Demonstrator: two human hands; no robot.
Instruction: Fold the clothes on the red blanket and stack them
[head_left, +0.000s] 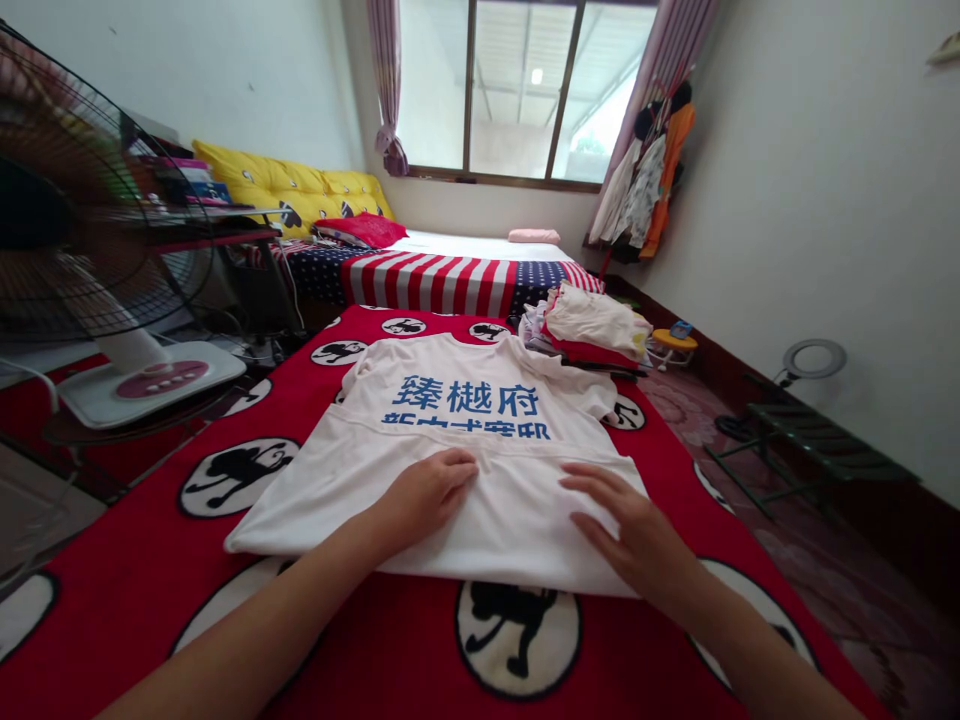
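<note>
My left hand [429,495] curled over the white T-shirt [506,485] lying beneath both hands, whether pinching it I couldn't tell, while my right hand [634,530], apart from it, spread loosely, a clothes pile [592,325] beyond.

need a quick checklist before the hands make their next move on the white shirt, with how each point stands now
1. Shirt spread on the red blanket: ok, its near part folded up over some of the blue lettering.
2. Sleeves tucked in: not ok, both stick out at the sides.
3. Left hand on the folded part: ok, fingers resting there, slightly curled.
4. Right hand pressing the cloth: cannot tell, its fingers are spread over the folded part but contact is unclear.
5. Pile apart from the shirt: cannot tell, it sits close behind one sleeve.
6. Fan away from the shirt: ok, off to the left.
</note>
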